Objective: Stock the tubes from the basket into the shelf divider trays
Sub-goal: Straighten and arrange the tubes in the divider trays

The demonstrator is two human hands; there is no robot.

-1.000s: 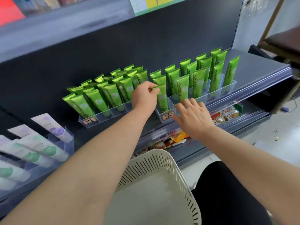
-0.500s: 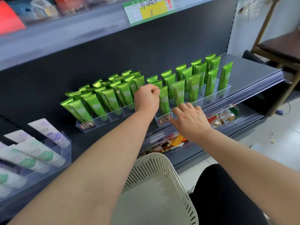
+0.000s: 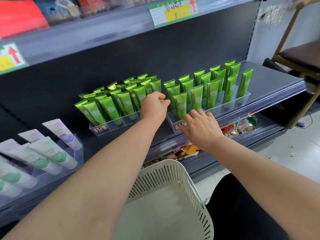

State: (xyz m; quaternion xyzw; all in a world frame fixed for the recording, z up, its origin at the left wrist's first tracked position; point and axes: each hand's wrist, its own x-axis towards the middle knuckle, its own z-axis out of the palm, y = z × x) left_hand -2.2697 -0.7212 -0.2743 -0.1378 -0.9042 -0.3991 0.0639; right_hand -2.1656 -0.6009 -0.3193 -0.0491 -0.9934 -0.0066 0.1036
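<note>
Left arm is stretched out to the shelf, left hand (image 3: 154, 108) curled into a loose fist in the gap between the left tray (image 3: 114, 126) and right tray (image 3: 230, 104). Its fingertips are right at the top corner of the front green tube (image 3: 180, 104), but I can't tell if it's actually pinching it. Right hand (image 3: 200, 125) is flat with fingers spread, tips at that tube's base. The tube stands in the right tray's front slot. The basket (image 3: 173, 172) sits low between my forearms.

Bright, even indoor light, soft shadows; wide-angle bending at edges, motion blur along the top and left.
</note>
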